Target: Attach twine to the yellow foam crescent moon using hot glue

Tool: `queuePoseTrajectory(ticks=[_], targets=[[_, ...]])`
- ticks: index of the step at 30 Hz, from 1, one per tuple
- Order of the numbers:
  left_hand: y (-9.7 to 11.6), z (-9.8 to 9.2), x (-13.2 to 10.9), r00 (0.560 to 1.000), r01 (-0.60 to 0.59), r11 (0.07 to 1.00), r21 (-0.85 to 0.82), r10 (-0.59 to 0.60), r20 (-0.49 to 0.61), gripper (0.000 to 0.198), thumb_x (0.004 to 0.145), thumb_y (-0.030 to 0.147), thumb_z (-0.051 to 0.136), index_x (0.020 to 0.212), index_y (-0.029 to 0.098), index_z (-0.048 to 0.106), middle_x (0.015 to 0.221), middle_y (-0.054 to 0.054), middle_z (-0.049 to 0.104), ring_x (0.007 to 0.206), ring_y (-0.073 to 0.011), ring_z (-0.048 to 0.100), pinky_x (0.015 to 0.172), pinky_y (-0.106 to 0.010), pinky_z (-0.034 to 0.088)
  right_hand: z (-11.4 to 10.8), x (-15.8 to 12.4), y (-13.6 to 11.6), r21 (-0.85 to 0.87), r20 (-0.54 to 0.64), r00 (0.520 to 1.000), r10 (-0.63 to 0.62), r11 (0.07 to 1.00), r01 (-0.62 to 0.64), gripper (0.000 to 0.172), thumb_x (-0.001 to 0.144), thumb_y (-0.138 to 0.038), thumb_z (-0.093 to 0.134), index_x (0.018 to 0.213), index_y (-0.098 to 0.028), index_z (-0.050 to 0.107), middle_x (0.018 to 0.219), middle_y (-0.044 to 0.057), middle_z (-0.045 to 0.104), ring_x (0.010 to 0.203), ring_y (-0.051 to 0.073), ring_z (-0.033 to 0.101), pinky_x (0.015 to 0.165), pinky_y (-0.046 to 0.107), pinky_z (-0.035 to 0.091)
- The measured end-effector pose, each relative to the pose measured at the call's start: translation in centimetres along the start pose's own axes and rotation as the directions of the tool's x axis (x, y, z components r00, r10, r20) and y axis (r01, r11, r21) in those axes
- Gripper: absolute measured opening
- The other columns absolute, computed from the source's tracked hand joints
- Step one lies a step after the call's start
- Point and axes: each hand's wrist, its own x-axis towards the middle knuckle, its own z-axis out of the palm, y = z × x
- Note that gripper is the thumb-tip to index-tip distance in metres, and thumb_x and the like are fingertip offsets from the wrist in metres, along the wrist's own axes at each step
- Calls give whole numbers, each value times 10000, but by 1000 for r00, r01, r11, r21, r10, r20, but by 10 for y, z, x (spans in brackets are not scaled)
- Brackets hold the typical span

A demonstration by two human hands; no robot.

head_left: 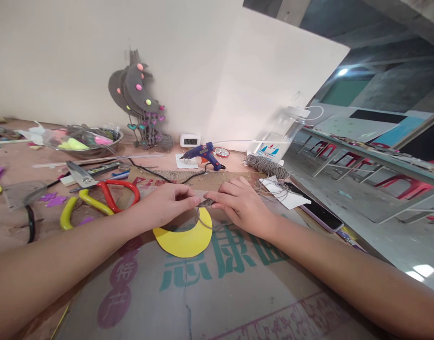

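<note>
A yellow crescent-shaped cutout (186,242) is held just above a printed cardboard sheet (149,293). Its upper right tip is wrapped in grey yarn (206,202), and a loose strand loops down across the yellow face. My left hand (170,204) is closed, thumb and fingertips at the wrapped tip from the left, partly covering the crescent's inner side. From the right, my right hand (240,205) pinches the grey yarn at that same tip. The strand trails under my right hand toward a grey yarn bundle (268,165).
Red-handled scissors (119,191) and yellow-handled pliers (70,212) lie left. Behind stand a blue glue gun (204,153), a digital clock (189,140) and a bowl of materials (87,148). Grey crescent ornaments (135,89) hang on the wall. A phone (319,210) and clear jug (282,134) are right.
</note>
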Motion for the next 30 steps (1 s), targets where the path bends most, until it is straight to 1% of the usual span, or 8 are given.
queuePoseTrajectory(ticks=[5,7,10,12,15,21,25,30], targets=[[0,1,1,1000,10,1000,17,-9,-12,343,755,503,473,721,176,571,549,33,471,503,-96,411,431,-187,265,1,0,1,-6,-12,1000,-6,1000,6,283,906,-278,370,1049,-198,600,716,39,525,707,151,437,659,296,272],[0,1,1,1000,4,1000,27,-3,-29,338,755,498,476,733,178,584,564,31,489,517,-100,424,443,-189,279,2,-1,2,27,-48,999,4,1000,-3,275,902,-278,380,1047,-193,597,736,43,536,716,153,452,670,296,291],[0,1,1,999,1,1000,2,-1,-36,323,758,485,479,754,184,596,611,22,546,551,-109,461,474,-195,320,4,-3,4,118,-131,989,62,992,-46,281,894,-282,394,1089,-180,567,817,64,551,790,170,474,725,304,333],[0,0,1,999,9,1000,-16,-9,-32,318,758,484,480,766,188,599,627,18,567,557,-112,472,483,-198,334,5,-3,5,159,-158,983,91,985,-66,288,891,-284,397,1107,-175,553,842,70,556,813,174,480,747,308,350],[0,0,0,999,16,1000,-12,-16,-27,325,756,491,481,762,188,599,616,17,566,549,-112,473,477,-198,331,6,-3,6,166,-152,985,85,984,-60,281,890,-289,397,1087,-177,563,847,69,566,805,172,485,743,311,356],[0,1,0,999,10,1000,13,-9,-31,340,758,506,471,741,188,589,583,27,523,531,-102,444,455,-190,298,4,-2,6,121,-78,995,66,991,-57,277,900,-295,376,1052,-197,585,786,47,544,777,160,477,735,311,324],[2,1,0,999,18,1000,23,-17,-38,345,753,509,475,722,183,583,563,35,482,517,-95,414,446,-188,277,4,-2,7,102,-68,997,44,994,-37,278,899,-304,379,1050,-198,587,768,40,529,764,155,466,732,307,302],[4,1,0,999,14,1000,20,-13,-40,333,750,499,481,728,184,586,569,34,486,524,-97,417,455,-189,283,4,-2,6,90,-54,998,26,996,-21,277,897,-291,384,1052,-195,592,768,47,534,750,162,450,702,309,280]])
